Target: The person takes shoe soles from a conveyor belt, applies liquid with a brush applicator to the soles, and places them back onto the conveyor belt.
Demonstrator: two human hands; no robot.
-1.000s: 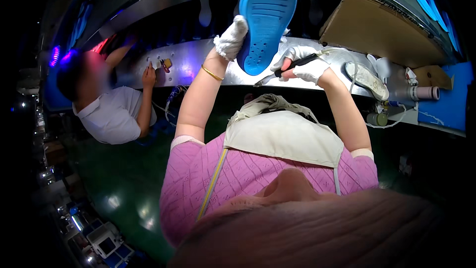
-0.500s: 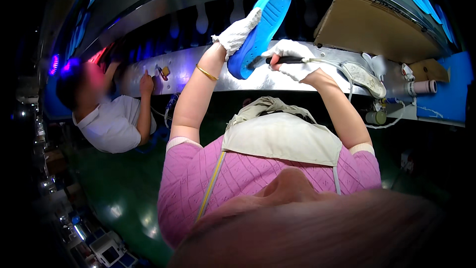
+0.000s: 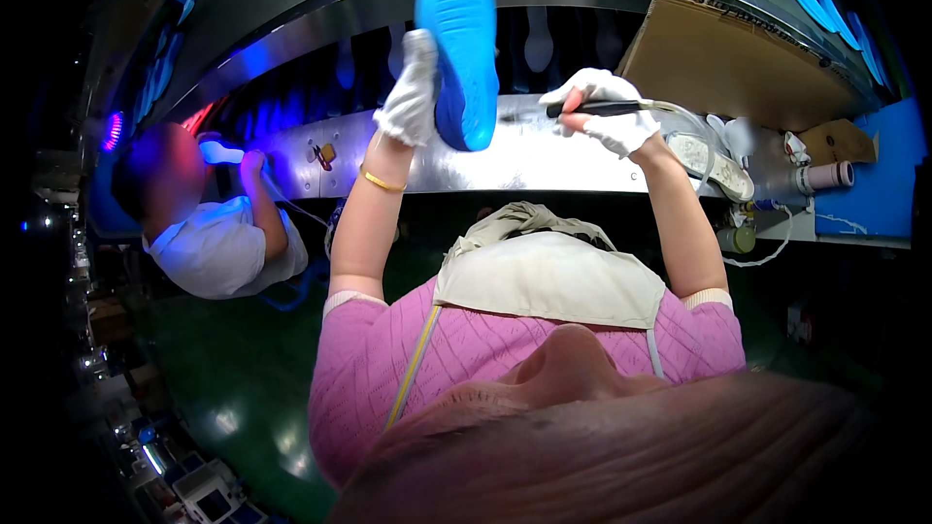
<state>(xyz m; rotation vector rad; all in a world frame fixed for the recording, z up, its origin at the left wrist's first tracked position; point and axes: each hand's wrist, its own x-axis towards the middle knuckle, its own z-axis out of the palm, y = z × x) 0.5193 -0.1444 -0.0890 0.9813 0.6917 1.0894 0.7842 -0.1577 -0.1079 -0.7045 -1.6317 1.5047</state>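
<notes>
My left hand (image 3: 412, 92), in a white glove, grips a bright blue shoe sole (image 3: 464, 44) by its left edge. The sole stands nearly upright over the metal ledge, toe end away from me, its ridged face showing; its edges are slightly blurred. In my gloved right hand (image 3: 617, 126) is a slim black-handled brush (image 3: 592, 109), fingers wrapped round the handle, some fingertips bare. A pale hose (image 3: 684, 112) runs from the handle's right end. The brush's thin tip points left toward the sole's heel end, a small gap away from it.
A metal ledge (image 3: 544, 165) runs across in front of me. At right are a cardboard box (image 3: 743, 63), a whitish sole-shaped piece (image 3: 714, 167) and a pinkish roll (image 3: 830, 176). A co-worker (image 3: 218, 247) at left holds a glowing sole (image 3: 221, 151); a small brass-coloured object (image 3: 326, 152) lies nearby.
The sole has moved left and turned more upright in my left hand. The brush has come off its heel area, and my right hand has shifted right. A glowing sole now shows by the co-worker.
</notes>
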